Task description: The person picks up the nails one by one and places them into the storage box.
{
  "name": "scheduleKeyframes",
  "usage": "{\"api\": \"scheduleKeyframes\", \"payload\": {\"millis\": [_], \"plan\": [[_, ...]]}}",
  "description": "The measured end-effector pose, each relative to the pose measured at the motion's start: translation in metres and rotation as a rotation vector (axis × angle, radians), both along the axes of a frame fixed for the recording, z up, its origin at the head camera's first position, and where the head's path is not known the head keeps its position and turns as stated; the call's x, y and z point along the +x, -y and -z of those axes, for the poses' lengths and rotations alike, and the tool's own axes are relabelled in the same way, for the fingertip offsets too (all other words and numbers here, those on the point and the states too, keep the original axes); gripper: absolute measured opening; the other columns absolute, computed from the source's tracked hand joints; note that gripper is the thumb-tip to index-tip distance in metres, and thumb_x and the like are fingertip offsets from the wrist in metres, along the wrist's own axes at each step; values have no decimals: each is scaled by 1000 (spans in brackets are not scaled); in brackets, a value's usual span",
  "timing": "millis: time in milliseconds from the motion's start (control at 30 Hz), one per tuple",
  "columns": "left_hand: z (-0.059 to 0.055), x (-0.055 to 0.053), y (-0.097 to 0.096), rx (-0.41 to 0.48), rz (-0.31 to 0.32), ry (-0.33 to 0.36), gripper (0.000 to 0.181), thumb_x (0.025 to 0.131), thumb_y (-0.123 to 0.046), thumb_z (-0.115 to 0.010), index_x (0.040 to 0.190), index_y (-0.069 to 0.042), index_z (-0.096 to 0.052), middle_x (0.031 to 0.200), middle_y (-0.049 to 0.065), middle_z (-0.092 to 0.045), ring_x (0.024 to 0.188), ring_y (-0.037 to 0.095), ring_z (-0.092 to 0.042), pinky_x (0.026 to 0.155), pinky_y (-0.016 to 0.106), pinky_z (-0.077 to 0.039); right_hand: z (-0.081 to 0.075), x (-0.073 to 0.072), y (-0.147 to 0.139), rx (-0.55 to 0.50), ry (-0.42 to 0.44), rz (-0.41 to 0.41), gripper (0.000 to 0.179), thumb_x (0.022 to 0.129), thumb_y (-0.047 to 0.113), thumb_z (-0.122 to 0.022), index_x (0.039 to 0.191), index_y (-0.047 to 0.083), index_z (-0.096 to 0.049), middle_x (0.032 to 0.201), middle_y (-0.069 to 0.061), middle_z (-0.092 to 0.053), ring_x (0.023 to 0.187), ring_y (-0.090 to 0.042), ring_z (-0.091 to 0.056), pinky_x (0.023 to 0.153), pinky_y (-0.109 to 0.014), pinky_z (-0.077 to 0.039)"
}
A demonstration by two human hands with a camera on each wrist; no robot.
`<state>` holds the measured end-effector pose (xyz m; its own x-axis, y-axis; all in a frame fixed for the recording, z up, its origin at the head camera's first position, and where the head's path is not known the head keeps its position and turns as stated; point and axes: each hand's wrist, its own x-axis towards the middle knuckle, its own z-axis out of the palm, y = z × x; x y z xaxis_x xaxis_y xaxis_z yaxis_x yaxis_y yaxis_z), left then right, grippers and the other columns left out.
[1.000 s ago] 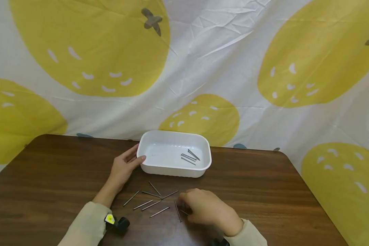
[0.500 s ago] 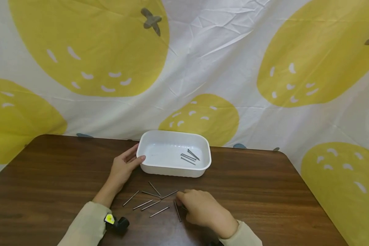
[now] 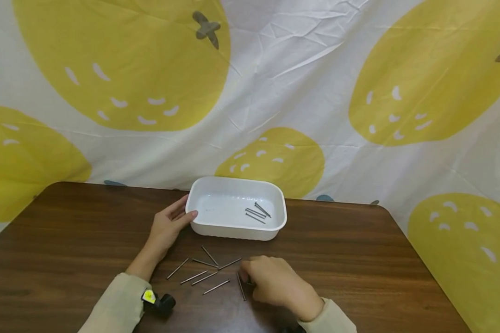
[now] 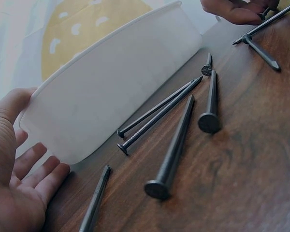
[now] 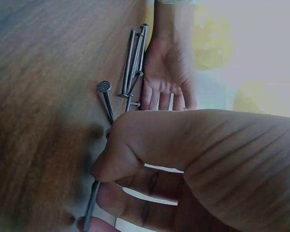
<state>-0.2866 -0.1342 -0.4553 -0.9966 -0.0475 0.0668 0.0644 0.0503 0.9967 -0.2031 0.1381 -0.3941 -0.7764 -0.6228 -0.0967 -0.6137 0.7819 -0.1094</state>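
Observation:
A white plastic basin [image 3: 229,230] stands at the table's back edge, several nails [image 3: 256,213] lying in its right half. My left hand [image 3: 166,226] holds the basin's left end, thumb over the rim and fingers along the outer wall. Several loose steel nails [image 3: 204,278] are scattered on the table in front of it. At the right side of these, my right hand [image 3: 277,284] is low over the table, thumb and fingers bent together. In the right wrist view it pinches a nail [image 5: 91,205], partly hidden by the fingers. Another nail [image 3: 241,286] lies just left of that hand.
The dark wooden table [image 3: 379,268] extends to both sides of the hands. Right behind it hangs a white cloth [image 3: 250,92] with a yellow fruit print. A black wrist camera [image 3: 165,304] sits on the left sleeve, close to the loose nails.
My right hand has turned slightly and shifted a little left, and its fingers now cover the nail that showed beneath them a second ago. The left hand and the basin have stayed put.

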Motion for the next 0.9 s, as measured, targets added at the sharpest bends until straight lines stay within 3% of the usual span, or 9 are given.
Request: {"api": "scheduleKeyframes", "payload": {"millis": [267, 533, 733, 900], "plan": [[-1, 1, 2, 1, 1, 2, 66, 95, -23, -72, 153, -9, -44, 157, 13, -46, 142, 27, -49, 92, 3, -47, -3, -1, -1, -50, 23, 1, 35, 63, -6, -71, 80, 23, -63, 68, 13, -49, 61, -5, -45, 49, -24, -37], [0, 0, 2, -4, 6, -12, 66, 95, -24, -72, 153, -9, -44, 157, 14, -47, 142, 28, -50, 92, 3, -47, -7, -4, -6, -102, 17, 12, 36, 65, -4, -71, 88, 23, -74, 73, 12, -61, 65, -2, -52, 53, -23, -43], [0, 0, 0, 0, 3, -15, 67, 95, -24, -72, 153, -7, -44, 157, 15, -46, 142, 30, -49, 93, 3, -47, -12, -10, -10, -116, 7, 24, 32, 66, -2, -71, 85, 24, -72, 75, 12, -61, 67, -4, -53, 55, -24, -43], [0, 1, 0, -14, 0, -12, 66, 95, -25, -72, 153, -8, -44, 157, 14, -46, 142, 29, -49, 94, 4, -47, -21, -17, -12, -139, 1, -20, 29, 67, -1, -72, 85, 22, -69, 78, 12, -63, 69, -4, -56, 56, -23, -44]]}}
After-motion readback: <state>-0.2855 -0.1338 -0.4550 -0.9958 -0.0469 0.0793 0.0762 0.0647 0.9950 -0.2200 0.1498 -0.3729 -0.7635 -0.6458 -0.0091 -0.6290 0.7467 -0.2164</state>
